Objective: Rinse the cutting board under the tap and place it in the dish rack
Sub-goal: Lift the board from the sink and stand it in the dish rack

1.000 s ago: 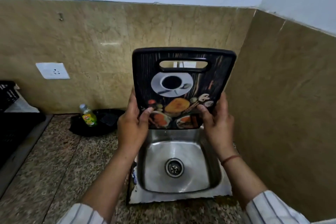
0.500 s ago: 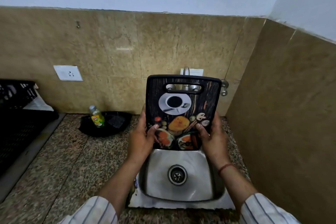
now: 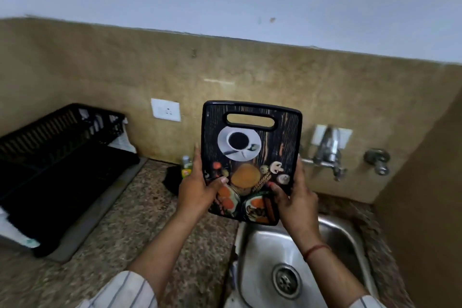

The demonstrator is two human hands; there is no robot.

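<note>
Both hands, left hand (image 3: 197,189) and right hand (image 3: 293,197), clasp the cutting board (image 3: 250,157) upright at centre frame; the dish rack (image 3: 57,157) at left awaits, and whether it was rinsed cannot be told.

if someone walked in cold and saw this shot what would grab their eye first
First the cutting board, dark with a printed coffee cup and food, held upright mid-frame by the left hand and right hand gripping its lower corners. Next the steel sink low on the right, with the tap on the wall above it. Then the black dish rack on the counter at the left.
</note>
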